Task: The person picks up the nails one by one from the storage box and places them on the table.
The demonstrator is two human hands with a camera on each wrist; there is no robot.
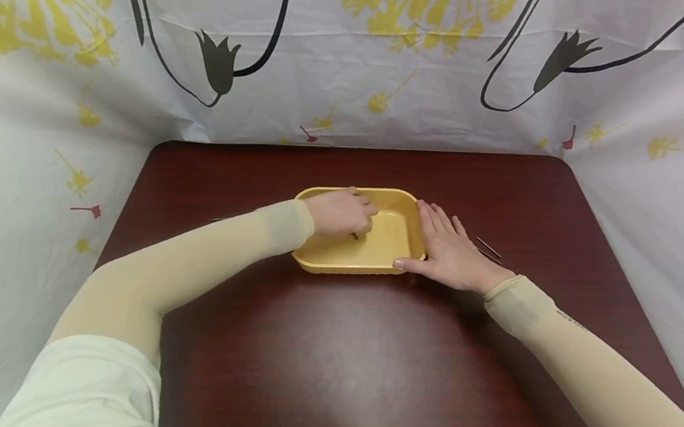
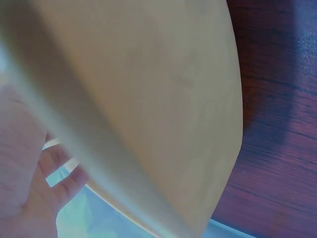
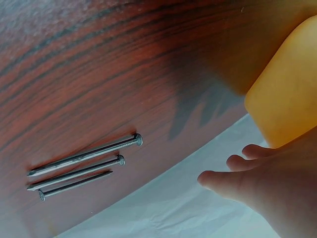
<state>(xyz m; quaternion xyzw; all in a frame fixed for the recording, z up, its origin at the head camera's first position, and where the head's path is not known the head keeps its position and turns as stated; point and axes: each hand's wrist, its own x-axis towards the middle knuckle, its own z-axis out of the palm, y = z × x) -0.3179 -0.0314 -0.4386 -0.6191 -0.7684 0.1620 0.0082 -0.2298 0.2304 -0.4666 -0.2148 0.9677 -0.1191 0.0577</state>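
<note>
A yellow plastic tub stands on the dark wooden table. My left hand reaches over its left side with curled fingers, and a short dark tip that looks like a nail shows below them. Most of that nail is hidden. In the left wrist view the tub's wall covers part of the left hand. My right hand rests against the tub's right end, fingers straight and thumb on the front rim. Beside it, several steel nails lie on the table.
A thin metal piece lies left of the tub, partly behind the left forearm. The reddish-brown table extends around the tub. White patterned cloth hangs at the back and both sides.
</note>
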